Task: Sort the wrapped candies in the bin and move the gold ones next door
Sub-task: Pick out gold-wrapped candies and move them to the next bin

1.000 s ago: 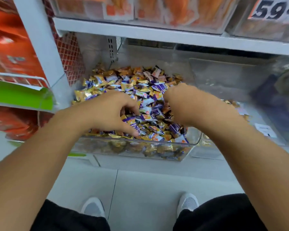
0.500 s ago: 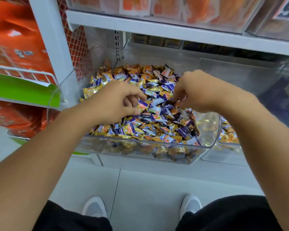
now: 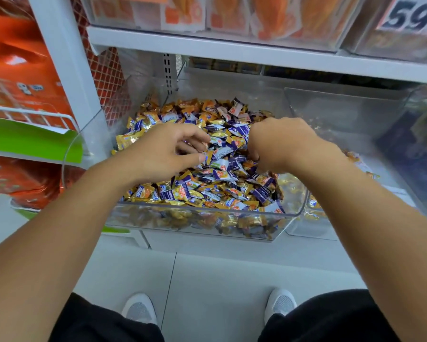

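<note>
Candies (image 3: 207, 188) lie under curled left hand (image 3: 165, 151) and right hand (image 3: 279, 144).

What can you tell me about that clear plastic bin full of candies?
The clear plastic bin sits on a white shelf, open on top, with rounded front corners. It is heaped with wrapped candies in gold, purple and white. The left hand and right hand both reach into the pile. A second clear bin stands directly to its right.

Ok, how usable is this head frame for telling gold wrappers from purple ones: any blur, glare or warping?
Head view: sharp enough mid-bin, candies separable by colour; foil glints and the clear bin wall smears those behind it; left hand and right hand slightly soft; price sign and edges blurred, shelf lines bowed by the wide lens.
</note>
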Tool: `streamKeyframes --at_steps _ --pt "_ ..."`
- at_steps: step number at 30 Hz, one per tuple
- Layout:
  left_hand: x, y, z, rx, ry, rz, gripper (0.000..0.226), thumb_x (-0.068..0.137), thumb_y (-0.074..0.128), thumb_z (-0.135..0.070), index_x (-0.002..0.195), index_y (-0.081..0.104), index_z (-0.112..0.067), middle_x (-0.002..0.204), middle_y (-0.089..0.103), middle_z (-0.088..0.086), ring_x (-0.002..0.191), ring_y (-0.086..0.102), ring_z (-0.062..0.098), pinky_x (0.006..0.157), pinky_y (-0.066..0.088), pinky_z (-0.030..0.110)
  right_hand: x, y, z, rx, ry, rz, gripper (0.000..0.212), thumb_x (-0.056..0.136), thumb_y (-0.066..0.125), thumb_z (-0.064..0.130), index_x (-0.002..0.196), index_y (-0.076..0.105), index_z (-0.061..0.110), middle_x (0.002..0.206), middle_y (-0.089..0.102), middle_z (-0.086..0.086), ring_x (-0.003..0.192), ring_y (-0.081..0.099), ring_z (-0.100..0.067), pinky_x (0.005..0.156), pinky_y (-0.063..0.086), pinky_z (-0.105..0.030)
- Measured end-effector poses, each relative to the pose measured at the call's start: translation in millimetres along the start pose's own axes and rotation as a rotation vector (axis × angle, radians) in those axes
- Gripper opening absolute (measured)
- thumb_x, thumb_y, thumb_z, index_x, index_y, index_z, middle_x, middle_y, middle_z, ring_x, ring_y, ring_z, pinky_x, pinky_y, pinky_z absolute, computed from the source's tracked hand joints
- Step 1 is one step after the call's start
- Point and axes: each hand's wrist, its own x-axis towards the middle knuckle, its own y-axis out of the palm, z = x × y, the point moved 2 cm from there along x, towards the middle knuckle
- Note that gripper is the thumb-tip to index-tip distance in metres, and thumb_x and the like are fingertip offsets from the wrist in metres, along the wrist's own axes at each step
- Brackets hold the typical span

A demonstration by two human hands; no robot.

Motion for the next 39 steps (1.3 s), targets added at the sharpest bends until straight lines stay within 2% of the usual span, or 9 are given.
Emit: streamKeyframes --at_steps 6,12,18,22,26,31,34,36,39 --pt "4.4 -2.7 -1.0 0.06 0.058 -0.198 0.014 0.088 0.074 -0.024 0.101 0.071 -0.028 0.091 0.07 -0.009 0.065 0.061 0.005 0.06 0.044 0.008 5.8 4.6 4.2 0.087 -0.014 -0.036 0.009 0.086 0.068 0.016 0.095 0.066 0.018 0.072 0.052 -0.001 0.066 0.055 -0.03 0.06 0.044 -0.035" --pt "9.7 6.4 -6.2 0.036 0.056 -0.173 0.019 0.088 0.074 -0.022 0.105 0.069 -0.028 0.093 0.068 -0.011 0.068 0.064 0.005 0.06 0.044 0.008 4.8 -2.3 -3.9 0.096 -0.019 0.016 0.021 0.083 0.073 0.017 0.103 0.067 0.02 0.089 0.062 -0.004 0.073 0.06 -0.029 0.059 0.048 -0.036" --pt "11.3 10.7 -5.6 0.047 0.027 -0.126 0.023 0.087 0.075 -0.018 0.107 0.069 -0.03 0.099 0.067 -0.011 0.076 0.067 0.011 0.056 0.042 0.006 7.1 4.4 7.1 0.038 0.008 0.064 0.012 0.091 0.065 0.018 0.082 0.059 0.016 0.07 0.049 -0.001 0.063 0.051 -0.025 0.06 0.044 -0.035" --pt "7.9 5.7 -4.7 -0.038 0.011 -0.12 0.035 0.08 0.082 -0.029 0.112 0.068 -0.029 0.104 0.068 -0.011 0.085 0.068 0.008 0.068 0.048 0.018 -2.0 -18.4 -1.3 0.431 -0.072 0.188 0.028 0.093 0.068 0.038 0.075 0.071 0.017 0.056 0.065 0.003 0.056 0.063 -0.011 0.058 0.05 -0.025" --pt "5.2 2.8 -14.0 -0.338 -0.022 -0.028 0.047 0.075 0.085 -0.029 0.118 0.066 -0.02 0.114 0.07 -0.001 0.088 0.074 0.022 0.076 0.058 0.033 -0.8 -39.1 3.3 0.894 -0.127 0.084 0.038 0.094 0.066 0.036 0.064 0.071 0.015 0.048 0.062 0.005 0.043 0.038 -0.008 0.048 0.032 -0.02" --pt "5.6 1.9 -14.2 -0.341 -0.035 -0.095 0.01 0.095 0.064 -0.01 0.105 0.068 -0.01 0.094 0.073 0.016 0.077 0.074 0.026 0.061 0.06 0.03 10.5 -25.2 4.1 1.244 0.059 -0.081 0.027 0.089 0.073 0.033 0.078 0.078 0.009 0.058 0.066 0.001 0.04 0.035 -0.006 0.039 0.031 -0.015" --pt "5.7 2.6 -7.5 -0.486 -0.184 -0.116 0.013 0.1 0.058 -0.016 0.103 0.064 -0.005 0.092 0.074 0.016 0.078 0.075 0.024 0.062 0.061 0.03 26.3 -23.3 -19.4 0.908 0.127 -0.287 0.013 0.088 0.075 0.027 0.082 0.078 0.015 0.068 0.069 0.008 0.053 0.055 0.002 0.055 0.049 -0.017" --pt "7.1 0.6 -2.0 -0.623 -0.289 -0.193 0.012 0.102 0.052 -0.012 0.104 0.063 -0.007 0.091 0.075 0.015 0.079 0.075 0.026 0.063 0.061 0.031 37.7 -17.2 -13.8 0.652 0.08 -0.157 0.012 0.085 0.078 0.025 0.093 0.079 0.018 0.087 0.073 0.003 0.076 0.066 -0.009 0.076 0.056 -0.03" --pt "11.7 -4.2 5.3 -0.798 -0.365 -0.338 0.022 0.097 0.047 -0.004 0.1 0.068 -0.011 0.074 0.067 0.007 0.067 0.07 0.02 0.056 0.056 0.028 51.3 -1.1 6.6 0.422 -0.017 0.076 0.043 0.084 0.078 0.036 0.123 0.069 0.021 0.113 0.069 -0.004 0.096 0.063 -0.026 0.082 0.053 -0.037"
